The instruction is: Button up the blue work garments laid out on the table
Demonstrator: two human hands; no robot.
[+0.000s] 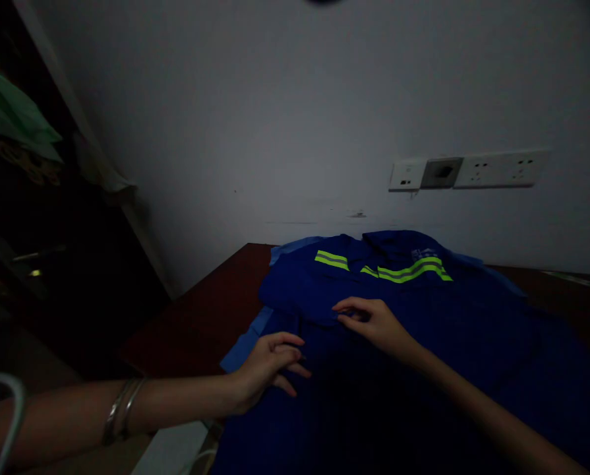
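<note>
A dark blue work jacket (pixel 472 323) with yellow-green reflective strips lies spread on a reddish-brown table (pixel 200 307). Its collar end is toward the wall, and a small pale print shows on the chest. Lighter blue cloth (pixel 248 346) sticks out at its edges. My left hand (pixel 269 366) is over the left part of the jacket, fingers spread and loosely bent, with nothing clearly held. My right hand (pixel 368 320) is near the middle, below the strips. Its thumb and index finger pinch at a fold of the jacket; the grip is dim.
A pale wall (pixel 215 132) rises behind the table, with a row of sockets (pixel 492 170) at right. At left stands a dark door (pixel 77 277) with a handle and a green cloth (pixel 12 105) hanging. A white box-like object (pixel 171 448) and a pale cable (pixel 18 409) are at lower left.
</note>
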